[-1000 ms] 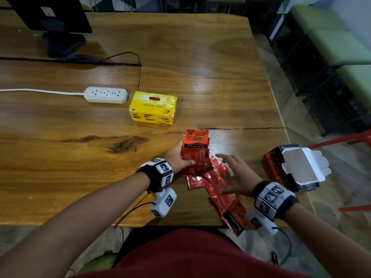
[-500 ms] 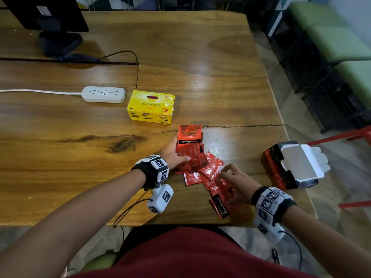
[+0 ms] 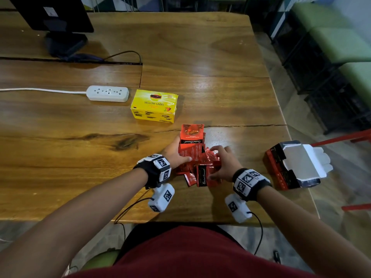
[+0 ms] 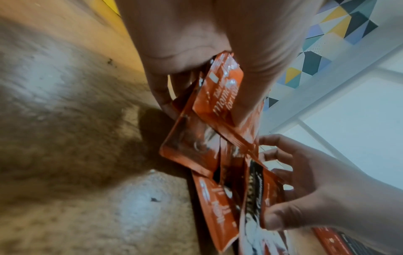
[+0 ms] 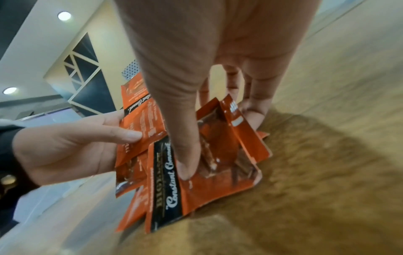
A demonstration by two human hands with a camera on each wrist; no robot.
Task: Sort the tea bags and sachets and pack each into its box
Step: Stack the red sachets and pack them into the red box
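A wide wooden worktop [image 3: 60, 149] carries everything. At its far left stands a dark monitor [image 3: 54, 15] on its foot, with a white power strip [image 3: 108, 93] nearer in and a closed yellow tea box [image 3: 154, 106] just beside that strip. At the right edge lies a red and black box [image 3: 281, 169], its white flaps open, well apart from both hands. Nothing stands between the hands and either box.

The head view shows the whole layout; the boxes barely show in the wrist views, which show the fingers instead. The left wrist view shows the left hand [image 4: 185, 51] pinching a fanned stack of red sachets [image 4: 218, 96] between thumb and fingers. The right wrist view shows the right hand [image 5: 218, 60] with its thumb pressed down on a sachet printed "Constant Comment" [image 5: 174, 193] and its fingers [image 5: 255, 96] curled behind a few more, clamped on that bunch.

In the head view the stack in the left hand stands upright, its top sachet [image 3: 192, 133] above the fingers. The loose sachets [image 3: 202, 173] lie on the worktop between the two hands, touching both.
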